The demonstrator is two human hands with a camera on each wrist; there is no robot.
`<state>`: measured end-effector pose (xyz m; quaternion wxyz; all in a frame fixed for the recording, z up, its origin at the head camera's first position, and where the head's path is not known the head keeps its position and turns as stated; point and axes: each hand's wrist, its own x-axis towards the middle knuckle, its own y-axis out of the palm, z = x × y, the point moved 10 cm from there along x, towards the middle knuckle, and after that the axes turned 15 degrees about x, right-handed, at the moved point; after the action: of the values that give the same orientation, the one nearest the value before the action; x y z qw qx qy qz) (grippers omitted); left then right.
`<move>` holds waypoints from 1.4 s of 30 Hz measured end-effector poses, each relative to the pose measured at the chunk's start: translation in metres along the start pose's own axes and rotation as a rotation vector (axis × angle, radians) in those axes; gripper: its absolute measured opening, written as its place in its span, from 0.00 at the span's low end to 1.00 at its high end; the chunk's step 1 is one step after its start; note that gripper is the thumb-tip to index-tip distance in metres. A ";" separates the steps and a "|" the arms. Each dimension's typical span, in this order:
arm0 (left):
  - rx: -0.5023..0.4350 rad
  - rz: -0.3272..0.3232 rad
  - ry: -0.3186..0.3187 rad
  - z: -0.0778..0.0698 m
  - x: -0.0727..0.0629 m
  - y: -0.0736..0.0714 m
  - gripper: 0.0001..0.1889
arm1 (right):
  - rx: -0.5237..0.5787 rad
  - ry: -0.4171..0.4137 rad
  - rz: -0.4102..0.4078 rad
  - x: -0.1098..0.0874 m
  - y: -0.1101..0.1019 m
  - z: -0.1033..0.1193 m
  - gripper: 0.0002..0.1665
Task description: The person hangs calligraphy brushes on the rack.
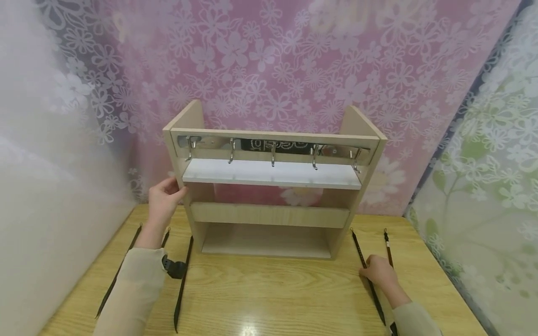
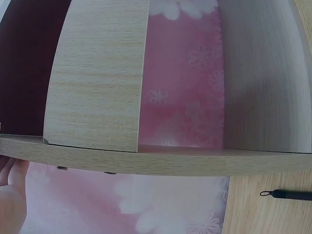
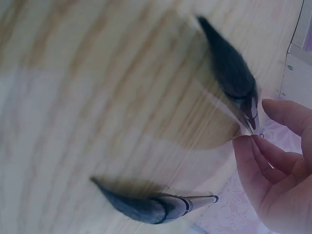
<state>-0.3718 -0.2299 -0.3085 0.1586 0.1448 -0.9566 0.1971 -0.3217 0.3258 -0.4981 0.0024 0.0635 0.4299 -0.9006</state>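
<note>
My left hand (image 1: 164,200) grips the left side panel of a wooden desk shelf (image 1: 271,215). In the left wrist view that hand's fingers (image 2: 17,173) go behind the panel's edge. The right hand (image 1: 380,271) is low over a dark writing brush (image 1: 374,294) lying on the table. Seen from the right wrist, fingertips (image 3: 243,141) are right at the brush's thin handle, and the thumb stands apart from it. The brush's dark, pointed bristles (image 3: 231,73) face the camera. Beside it lies a second brush (image 1: 388,247).
The shelf stands on the wooden table (image 1: 269,289) and bears a metal rail with several hooks (image 1: 273,151). Left of it lie more brushes, one long brush (image 1: 183,289) near the shelf and another (image 1: 111,284) by the left wall. A pink flowered backdrop (image 1: 269,60) rises behind.
</note>
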 end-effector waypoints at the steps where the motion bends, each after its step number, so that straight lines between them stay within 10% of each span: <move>1: 0.000 0.006 -0.003 0.000 -0.001 0.001 0.21 | 0.001 0.006 0.003 0.000 0.000 0.000 0.22; 27: -0.003 -0.011 0.007 0.003 0.000 0.001 0.20 | 0.090 -0.029 0.005 0.005 0.002 -0.006 0.14; 42: -0.031 -0.023 0.024 0.000 0.000 0.000 0.19 | 0.251 -0.062 -0.142 -0.014 -0.039 0.011 0.19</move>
<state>-0.3719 -0.2302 -0.3081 0.1744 0.1508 -0.9558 0.1822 -0.3109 0.3411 -0.4599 -0.0560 0.0049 0.3168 -0.9468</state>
